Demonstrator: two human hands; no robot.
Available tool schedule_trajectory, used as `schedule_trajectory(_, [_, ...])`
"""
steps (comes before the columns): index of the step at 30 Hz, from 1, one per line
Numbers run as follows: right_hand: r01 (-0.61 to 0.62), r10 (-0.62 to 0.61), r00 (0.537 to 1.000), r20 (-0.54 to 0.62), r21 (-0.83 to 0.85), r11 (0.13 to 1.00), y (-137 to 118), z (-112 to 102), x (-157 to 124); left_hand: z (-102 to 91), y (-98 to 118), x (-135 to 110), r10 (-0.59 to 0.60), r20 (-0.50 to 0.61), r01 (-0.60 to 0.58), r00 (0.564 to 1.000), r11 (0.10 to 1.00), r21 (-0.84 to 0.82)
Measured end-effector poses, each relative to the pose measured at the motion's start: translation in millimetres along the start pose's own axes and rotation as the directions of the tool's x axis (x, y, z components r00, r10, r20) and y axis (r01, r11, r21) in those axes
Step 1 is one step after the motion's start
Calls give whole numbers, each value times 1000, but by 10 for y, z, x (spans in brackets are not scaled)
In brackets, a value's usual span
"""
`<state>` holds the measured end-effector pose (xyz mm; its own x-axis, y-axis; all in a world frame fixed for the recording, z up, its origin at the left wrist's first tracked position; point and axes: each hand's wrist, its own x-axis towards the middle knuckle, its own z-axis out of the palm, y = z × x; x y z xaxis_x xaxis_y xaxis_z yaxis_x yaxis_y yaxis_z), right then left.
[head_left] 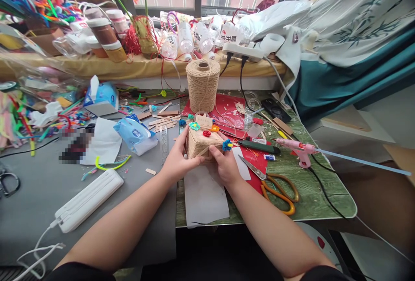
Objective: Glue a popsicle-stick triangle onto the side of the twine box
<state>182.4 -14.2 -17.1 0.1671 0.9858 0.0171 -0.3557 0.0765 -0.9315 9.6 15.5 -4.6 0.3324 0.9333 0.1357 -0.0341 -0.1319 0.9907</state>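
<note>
One twine-wrapped box (196,145) sits in the middle of the scene, above the far end of a single white paper sheet (206,196), and two hands are clamped on it: the left hand (182,156) grips its left side and near edge, the right hand (225,164) its right side and near edge. One pale strip (203,151) crosses the near face between the two thumbs; which of them presses it, I cannot tell. Three small flowers show on top, one teal (194,126), one red (206,133) and one orange (214,129); a fourth, the blue flower (226,145), stands at the right corner just beside the right fingers, though whether it is fixed there is unclear. Just beyond the box stands one spool of jute twine (202,88). To the right lie one pair of scissors (264,177) with two orange handle loops, one green utility knife (259,146) and one pink glue gun (301,152) with one pale-blue glue stick (359,161) reaching right. To the left are two blue tissue packs, one farther (103,101) and one nearer (133,134), a heap of wooden craft sticks (165,122) too jumbled to count, and, nearer, one white power strip (89,201). On the far ledge, a second white strip (241,50) takes two black plugs (244,59).
</note>
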Motion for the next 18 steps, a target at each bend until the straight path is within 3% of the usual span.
schedule_trajectory(5, [-16,16,999,-29,-5,1000,-19,19,-5,31,24,28,-52,47,58,998,988,-142])
schedule_trajectory(10, [-40,41,995,-86,10,999,-7,15,-11,55,12,32,-113,56,120,992,982,-149])
schedule_trajectory(18, [-28,31,998,-63,37,999,-70,2,-22,78,23,22,-86,68,98,994,976,-196])
